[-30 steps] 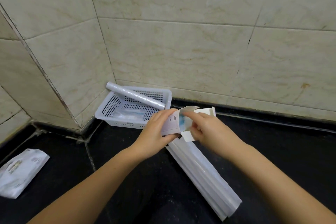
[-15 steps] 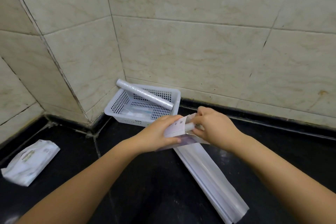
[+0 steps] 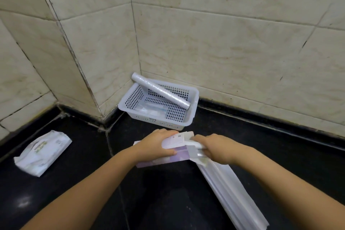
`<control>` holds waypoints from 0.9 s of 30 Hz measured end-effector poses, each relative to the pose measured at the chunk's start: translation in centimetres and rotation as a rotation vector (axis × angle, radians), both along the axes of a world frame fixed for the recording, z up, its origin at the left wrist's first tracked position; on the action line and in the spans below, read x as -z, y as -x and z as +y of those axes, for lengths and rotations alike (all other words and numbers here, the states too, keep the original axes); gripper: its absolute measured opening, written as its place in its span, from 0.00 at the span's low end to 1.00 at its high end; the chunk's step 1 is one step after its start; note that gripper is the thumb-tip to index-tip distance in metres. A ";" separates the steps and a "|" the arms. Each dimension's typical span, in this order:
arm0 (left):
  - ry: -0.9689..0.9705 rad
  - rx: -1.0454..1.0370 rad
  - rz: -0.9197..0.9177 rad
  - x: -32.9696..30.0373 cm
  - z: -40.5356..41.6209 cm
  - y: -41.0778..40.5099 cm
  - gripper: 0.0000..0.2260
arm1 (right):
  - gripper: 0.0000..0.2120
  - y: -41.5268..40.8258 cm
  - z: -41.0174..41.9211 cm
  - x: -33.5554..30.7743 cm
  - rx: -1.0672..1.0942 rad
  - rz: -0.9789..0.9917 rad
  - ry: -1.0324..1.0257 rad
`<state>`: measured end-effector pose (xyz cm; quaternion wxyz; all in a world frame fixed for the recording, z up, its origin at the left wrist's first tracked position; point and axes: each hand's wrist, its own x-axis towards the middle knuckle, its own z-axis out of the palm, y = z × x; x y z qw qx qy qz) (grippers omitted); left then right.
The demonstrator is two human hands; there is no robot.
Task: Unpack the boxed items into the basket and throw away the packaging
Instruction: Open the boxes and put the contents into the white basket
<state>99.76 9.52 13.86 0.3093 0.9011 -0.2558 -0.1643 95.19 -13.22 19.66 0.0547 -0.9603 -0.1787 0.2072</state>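
Note:
My left hand (image 3: 158, 144) grips the left end of a small white and purple box (image 3: 174, 142) low over the black counter. At the box's open right end, my right hand (image 3: 214, 148) closes on a pale item (image 3: 195, 150) that sticks out of it. Just behind the hands stands a white perforated basket (image 3: 194, 106) against the tiled wall. A clear film roll (image 3: 160, 90) lies slanted across its rim, and a flat wrapped item (image 3: 149, 109) rests on its bottom.
A long flattened white box (image 3: 229, 188) lies on the counter from under my right hand toward the lower right. A white soft pack (image 3: 43, 155) sits at the left. Tiled walls meet in a corner behind the basket.
Both hands have lowered the small box toward the counter. My right hand went from the open flap to gripping the item at the box's end. The view shifted right and down.

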 end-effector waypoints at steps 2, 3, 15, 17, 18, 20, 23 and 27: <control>-0.048 -0.042 0.005 1.3 1.4 -0.4 0.28 | 0.12 -1.0 -0.7 -0.1 0.024 0.028 0.015; -0.103 -0.052 -0.005 1.9 2.2 -0.5 0.26 | 0.12 -1.5 -1.1 -0.2 0.041 0.021 0.040; -0.038 -0.100 -0.243 4.3 3.3 -3.2 0.27 | 0.10 -7.7 0.5 1.8 0.411 0.088 -0.638; -0.051 -0.170 -0.454 3.7 3.6 -6.2 0.23 | 0.12 -9.7 1.3 2.3 0.446 0.036 -0.671; -0.123 -0.184 -0.494 3.8 3.9 -7.5 0.22 | 0.13 -11.0 1.8 2.5 0.439 -0.002 -0.655; -0.294 -0.180 -0.466 4.8 4.7 -9.2 0.22 | 0.14 -14.0 3.6 3.1 0.388 -0.082 -0.569; -0.351 -0.159 -0.496 6.9 5.4 -9.6 0.22 | 0.18 -18.6 7.2 4.9 0.252 -0.204 -0.391; -0.306 -0.180 -0.567 7.9 5.1 -9.6 0.21 | 0.27 -21.7 11.2 8.0 0.014 -0.286 -0.142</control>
